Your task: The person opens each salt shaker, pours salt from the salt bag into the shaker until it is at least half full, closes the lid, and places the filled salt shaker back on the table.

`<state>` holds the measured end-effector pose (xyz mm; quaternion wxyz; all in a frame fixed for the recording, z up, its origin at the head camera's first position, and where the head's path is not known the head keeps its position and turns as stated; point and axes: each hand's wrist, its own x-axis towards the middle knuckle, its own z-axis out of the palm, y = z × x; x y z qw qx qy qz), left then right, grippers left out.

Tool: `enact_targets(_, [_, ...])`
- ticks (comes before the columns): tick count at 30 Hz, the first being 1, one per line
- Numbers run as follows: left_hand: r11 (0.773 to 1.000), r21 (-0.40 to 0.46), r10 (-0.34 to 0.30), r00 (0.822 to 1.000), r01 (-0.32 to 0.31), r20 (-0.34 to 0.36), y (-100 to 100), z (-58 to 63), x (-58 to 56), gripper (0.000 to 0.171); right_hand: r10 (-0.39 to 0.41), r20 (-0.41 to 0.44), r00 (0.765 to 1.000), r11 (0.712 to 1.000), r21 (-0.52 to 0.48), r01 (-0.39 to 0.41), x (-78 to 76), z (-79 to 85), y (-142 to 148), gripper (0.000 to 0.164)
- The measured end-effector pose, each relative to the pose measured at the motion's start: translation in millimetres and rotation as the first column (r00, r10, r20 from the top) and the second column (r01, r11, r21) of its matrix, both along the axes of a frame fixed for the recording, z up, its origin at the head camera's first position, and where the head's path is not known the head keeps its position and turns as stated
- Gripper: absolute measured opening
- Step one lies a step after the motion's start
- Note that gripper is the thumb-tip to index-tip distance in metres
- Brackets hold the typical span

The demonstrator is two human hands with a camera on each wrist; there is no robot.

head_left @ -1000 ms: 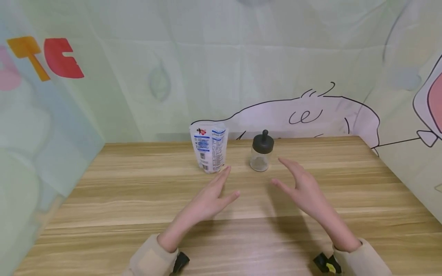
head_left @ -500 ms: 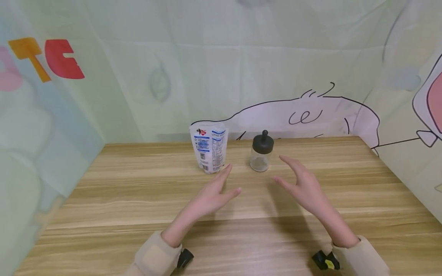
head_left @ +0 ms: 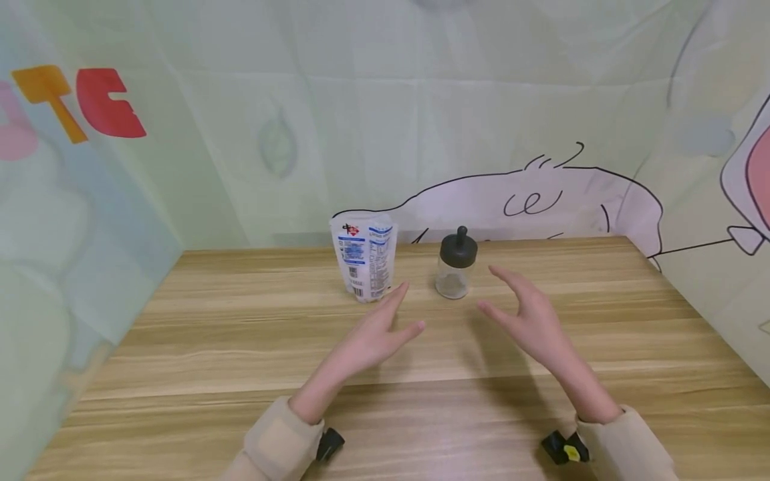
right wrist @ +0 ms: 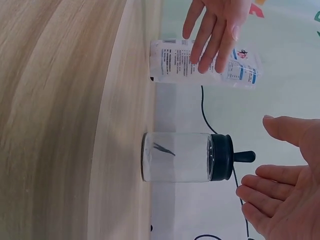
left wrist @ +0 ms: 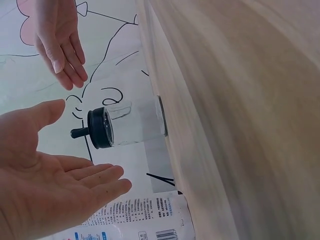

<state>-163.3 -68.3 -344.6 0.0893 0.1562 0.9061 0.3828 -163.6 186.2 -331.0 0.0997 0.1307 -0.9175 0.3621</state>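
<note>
A clear jar with a black lid and a knob on top stands upright toward the back of the table. To its left stands a white printed pouch with blue bands. My left hand hovers in front of the pouch, fingers extended and thumb apart, holding nothing. On the other side, my right hand is held in the air just right of the jar, fingers extended, palm facing inward. Both wrist views show a gap between the hands and the jar.
The wooden table ends at a back wall covered by a pale printed cloth. Similar cloth rises along both sides. Black wrist straps show below the sleeves.
Both hands have drifted slightly forward, the left also a little to the right. The pouch and the jar have stayed in place.
</note>
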Motion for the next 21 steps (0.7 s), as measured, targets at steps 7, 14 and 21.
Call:
enact_targets(7, [1.000, 0.011, -0.003, 1.000, 0.003, -0.003, 2.5, -0.2, -4.7, 0.079, 0.004, 0.030, 1.000, 0.999, -0.050, -0.002, -4.2, -0.1, 1.6, 0.061])
enact_targets(14, [0.999, 0.052, 0.000, 1.000, -0.001, 0.011, 6.0, -0.1, -9.9, 0.079, -0.007, 0.048, 0.999, 0.999, -0.053, 0.010, -5.6, 2.0, 1.3, 0.061])
enact_targets(21, [0.996, 0.090, 0.004, 1.000, -0.006, 0.017, 9.2, -1.0, -15.9, 0.079, -0.021, 0.053, 0.998, 0.998, -0.064, 0.024, -11.1, -0.1, 1.0, 0.063])
